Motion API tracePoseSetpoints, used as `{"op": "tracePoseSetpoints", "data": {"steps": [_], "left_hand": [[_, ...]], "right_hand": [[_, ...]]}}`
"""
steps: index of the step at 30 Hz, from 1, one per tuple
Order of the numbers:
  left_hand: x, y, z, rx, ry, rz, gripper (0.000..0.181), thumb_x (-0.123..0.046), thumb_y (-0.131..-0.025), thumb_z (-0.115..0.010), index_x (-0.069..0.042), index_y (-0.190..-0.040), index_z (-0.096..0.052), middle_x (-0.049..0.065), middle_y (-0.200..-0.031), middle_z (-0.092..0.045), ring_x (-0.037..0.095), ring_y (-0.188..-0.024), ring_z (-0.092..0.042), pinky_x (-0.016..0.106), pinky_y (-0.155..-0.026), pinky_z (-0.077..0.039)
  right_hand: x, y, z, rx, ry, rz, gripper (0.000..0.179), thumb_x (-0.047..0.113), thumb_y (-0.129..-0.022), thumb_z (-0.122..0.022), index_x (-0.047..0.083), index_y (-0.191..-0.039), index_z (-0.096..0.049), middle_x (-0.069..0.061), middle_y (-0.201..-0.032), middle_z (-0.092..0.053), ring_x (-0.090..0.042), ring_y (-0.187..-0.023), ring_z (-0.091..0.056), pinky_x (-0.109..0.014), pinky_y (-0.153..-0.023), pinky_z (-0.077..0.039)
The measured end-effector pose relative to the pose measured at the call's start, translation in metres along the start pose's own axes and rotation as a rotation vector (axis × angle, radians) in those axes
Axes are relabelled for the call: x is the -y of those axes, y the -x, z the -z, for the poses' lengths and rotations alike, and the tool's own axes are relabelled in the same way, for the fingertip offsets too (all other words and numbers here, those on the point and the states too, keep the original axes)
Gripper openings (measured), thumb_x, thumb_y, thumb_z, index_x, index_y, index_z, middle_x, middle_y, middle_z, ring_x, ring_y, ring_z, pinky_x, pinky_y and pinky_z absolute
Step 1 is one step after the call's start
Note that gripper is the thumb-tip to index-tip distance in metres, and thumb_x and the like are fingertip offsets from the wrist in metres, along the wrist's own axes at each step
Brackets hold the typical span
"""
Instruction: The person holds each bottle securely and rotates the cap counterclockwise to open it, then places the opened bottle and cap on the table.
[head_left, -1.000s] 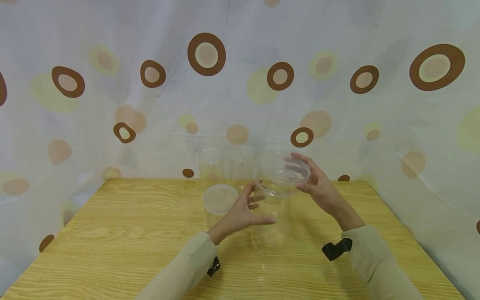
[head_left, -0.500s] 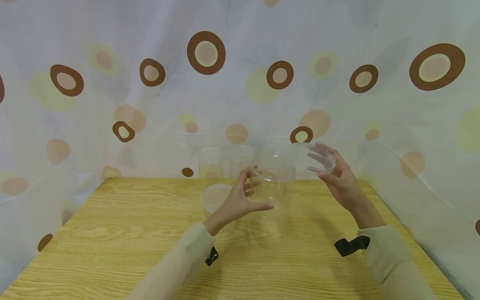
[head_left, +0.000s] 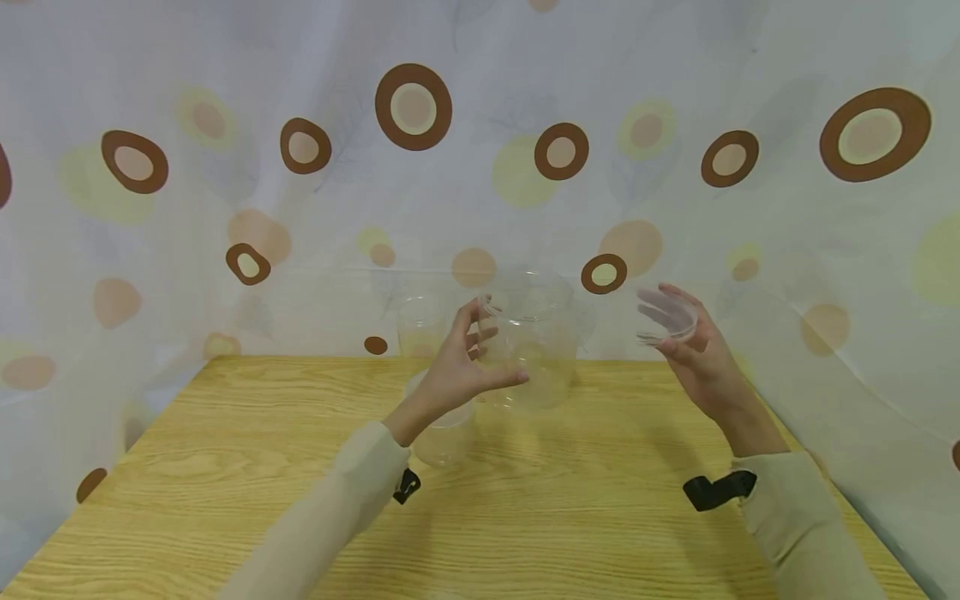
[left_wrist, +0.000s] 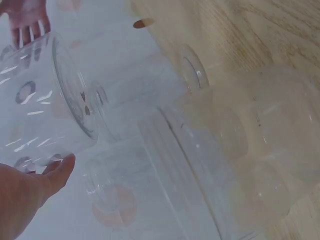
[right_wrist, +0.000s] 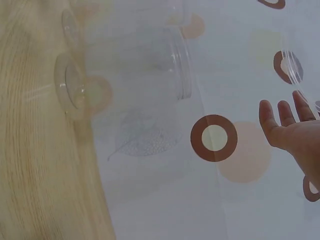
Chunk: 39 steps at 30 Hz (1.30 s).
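My left hand (head_left: pixel 459 367) grips a large clear plastic jar (head_left: pixel 528 362) by its side, thumb across the front and fingers behind. The jar is open at the top and its base is raised off the table in the left wrist view. My right hand (head_left: pixel 701 367) holds a clear round lid (head_left: pixel 669 317) by its edge, tilted, to the right of the jar and apart from it. Nearest to the left hand, partly behind the wrist, stands a smaller clear jar (head_left: pixel 446 437) with a whitish lid.
Another clear jar (head_left: pixel 420 327) stands at the back of the wooden table (head_left: pixel 300 492); see-through walls overlap behind the held jar, so outlines there are hard to separate. A patterned curtain (head_left: pixel 337 208) hangs close behind the table's back edge and along its sides.
The lid has come off the large jar and moved right and up with my right hand. My left hand has raised the jar and carried it back and slightly left.
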<state>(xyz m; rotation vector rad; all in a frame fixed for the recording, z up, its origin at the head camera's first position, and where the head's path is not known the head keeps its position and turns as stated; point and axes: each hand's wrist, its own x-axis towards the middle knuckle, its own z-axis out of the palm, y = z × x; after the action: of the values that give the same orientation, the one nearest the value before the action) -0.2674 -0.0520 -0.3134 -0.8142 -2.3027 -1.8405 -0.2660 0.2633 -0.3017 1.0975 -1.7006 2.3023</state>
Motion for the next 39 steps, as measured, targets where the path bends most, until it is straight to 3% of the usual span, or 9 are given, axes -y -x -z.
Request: {"op": "tracePoseSetpoints", "data": {"steps": [5,11,15,18,22,25,28,34,39], "left_hand": [[-0.008,0.002,0.014,-0.015,-0.018,0.005,0.099,-0.015,-0.071,-0.079,-0.022,-0.144,-0.013,0.003,-0.147,-0.019,0.024,-0.132,-0.035,0.046,-0.108,-0.029],[-0.026,0.014,0.034,-0.044,-0.016,0.009,0.096,-0.004,-0.071,-0.077,-0.015,-0.143,-0.015,0.012,-0.146,-0.02,0.033,-0.133,-0.032,0.05,-0.108,-0.027],[-0.023,0.02,0.05,-0.078,-0.044,-0.02,0.095,-0.005,-0.071,-0.077,-0.018,-0.143,-0.017,0.013,-0.143,-0.023,0.033,-0.132,-0.034,0.05,-0.107,-0.028],[-0.014,0.022,0.065,-0.105,-0.079,-0.042,0.096,-0.01,-0.07,-0.078,-0.024,-0.143,-0.017,0.011,-0.143,-0.026,0.033,-0.131,-0.036,0.05,-0.106,-0.03],[-0.006,0.027,0.084,-0.136,-0.116,-0.051,0.096,-0.016,-0.07,-0.079,-0.029,-0.142,-0.018,0.006,-0.143,-0.027,0.033,-0.131,-0.035,0.05,-0.105,-0.031],[-0.004,0.034,0.097,-0.156,-0.123,-0.039,0.095,-0.016,-0.071,-0.079,-0.028,-0.142,-0.017,0.005,-0.143,-0.027,0.034,-0.132,-0.034,0.052,-0.104,-0.032],[-0.002,0.042,0.11,-0.181,-0.129,-0.014,0.095,-0.015,-0.071,-0.079,-0.027,-0.143,-0.017,0.005,-0.143,-0.027,0.034,-0.132,-0.034,0.053,-0.103,-0.033],[0.002,0.059,0.132,-0.238,-0.17,0.028,0.095,-0.014,-0.072,-0.078,-0.025,-0.143,-0.016,0.009,-0.144,-0.026,0.033,-0.131,-0.035,0.053,-0.103,-0.032],[0.009,0.071,0.148,-0.27,-0.207,0.051,0.096,-0.014,-0.073,-0.077,-0.026,-0.144,-0.013,0.012,-0.146,-0.021,0.035,-0.131,-0.034,0.054,-0.103,-0.031]], "right_hand": [[-0.006,0.006,0.011,-0.012,0.112,-0.085,0.062,-0.004,-0.09,-0.049,0.005,-0.142,-0.017,-0.007,-0.138,-0.036,-0.015,-0.124,-0.037,-0.021,-0.092,-0.044],[-0.012,0.012,0.018,0.005,0.28,-0.24,0.065,-0.002,-0.091,-0.048,0.016,-0.145,-0.016,-0.002,-0.135,-0.03,-0.01,-0.122,-0.033,-0.016,-0.088,-0.043],[-0.014,0.015,0.02,-0.014,0.404,-0.341,0.072,0.003,-0.09,-0.053,0.023,-0.145,-0.011,-0.006,-0.138,-0.025,-0.008,-0.118,-0.039,-0.015,-0.084,-0.044],[-0.016,0.016,0.021,-0.036,0.515,-0.432,0.078,0.01,-0.09,-0.058,0.022,-0.146,-0.004,-0.014,-0.142,-0.019,-0.02,-0.12,-0.043,-0.018,-0.084,-0.045],[-0.018,0.018,0.026,-0.038,0.653,-0.523,0.085,0.02,-0.087,-0.062,0.014,-0.144,0.001,-0.02,-0.146,-0.013,-0.046,-0.126,-0.032,-0.043,-0.094,-0.043],[-0.022,0.021,0.031,-0.028,0.728,-0.538,0.087,0.024,-0.085,-0.065,0.009,-0.143,-0.002,-0.022,-0.145,-0.015,-0.045,-0.13,-0.023,-0.059,-0.098,-0.031],[-0.027,0.023,0.037,-0.015,0.784,-0.538,0.087,0.026,-0.083,-0.067,0.01,-0.143,-0.007,-0.023,-0.142,-0.017,-0.041,-0.131,-0.018,-0.061,-0.1,-0.025],[-0.034,0.029,0.047,0.052,0.865,-0.574,0.088,0.031,-0.082,-0.068,0.013,-0.145,-0.009,-0.028,-0.144,-0.011,-0.046,-0.133,-0.013,-0.064,-0.098,-0.023],[-0.042,0.033,0.052,0.105,0.933,-0.587,0.089,0.033,-0.08,-0.069,0.011,-0.145,-0.012,-0.029,-0.143,-0.016,-0.049,-0.131,-0.013,-0.067,-0.094,-0.025]]}}
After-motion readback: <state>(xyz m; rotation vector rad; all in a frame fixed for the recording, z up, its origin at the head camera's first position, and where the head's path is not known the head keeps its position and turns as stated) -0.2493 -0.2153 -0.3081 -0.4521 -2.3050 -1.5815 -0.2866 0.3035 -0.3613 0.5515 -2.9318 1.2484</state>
